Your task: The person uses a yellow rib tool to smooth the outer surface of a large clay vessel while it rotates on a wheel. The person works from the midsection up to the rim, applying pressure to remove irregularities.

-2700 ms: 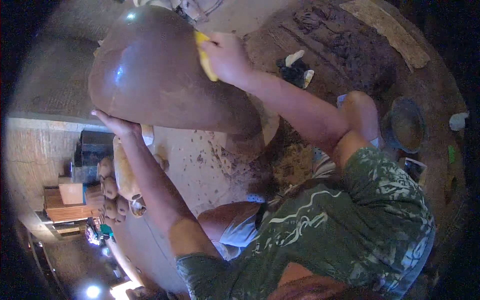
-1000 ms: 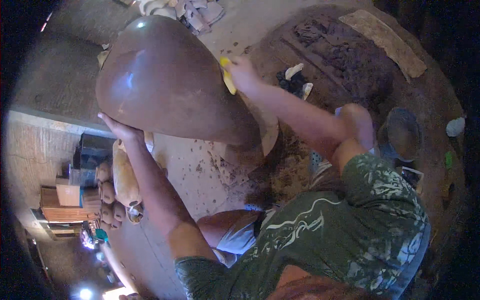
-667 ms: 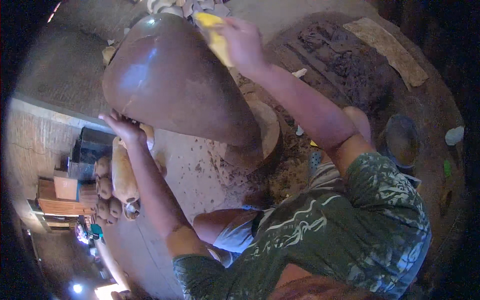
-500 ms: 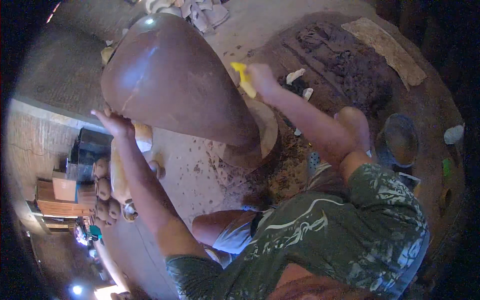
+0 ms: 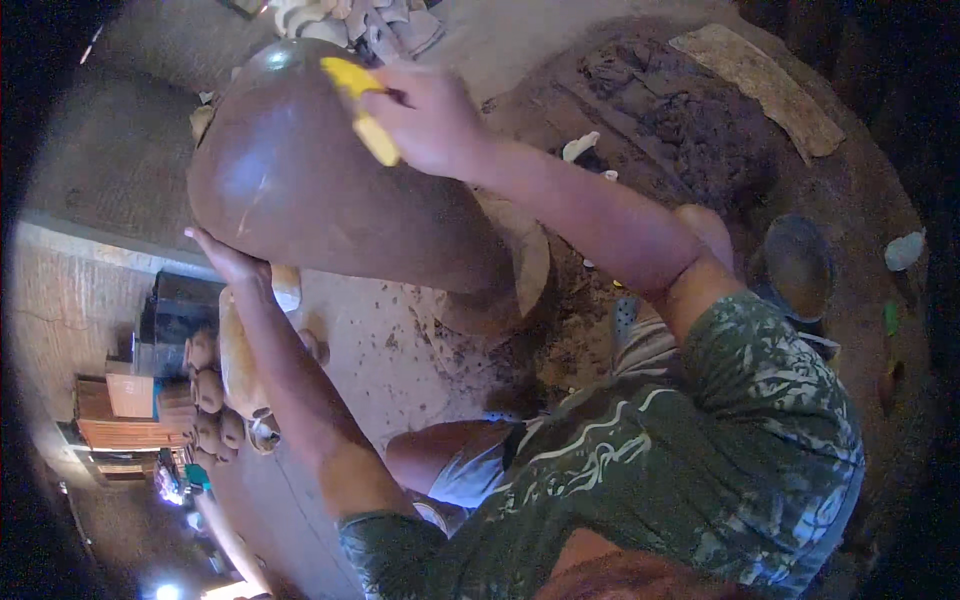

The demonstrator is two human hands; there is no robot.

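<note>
A large brown clay vessel [image 5: 320,220], with glossy highlights and a rounded upper-left end, narrows toward a round base [image 5: 530,280] at lower right. My left hand [image 5: 235,255] rests against its lower-left side, thumb stretched out, with some fingers partly hidden by the vessel. My right hand [image 5: 425,115], blurred, grips a flat yellow tool [image 5: 375,140] over the vessel's upper right; whether the tool touches the surface I cannot tell.
Broken pale pieces [image 5: 360,20] lie beyond the vessel. At the right are dark lumpy clay [image 5: 680,130], a board [image 5: 760,90] and a shallow basin [image 5: 795,270]. Small round pots [image 5: 207,390], dark boxes [image 5: 180,320] and wooden crates [image 5: 130,410] stand at lower left.
Since half a second ago my right hand has swung up and leftward with the yellow tool, over the vessel. My left hand remains at the vessel's lower-left side, slightly lower.
</note>
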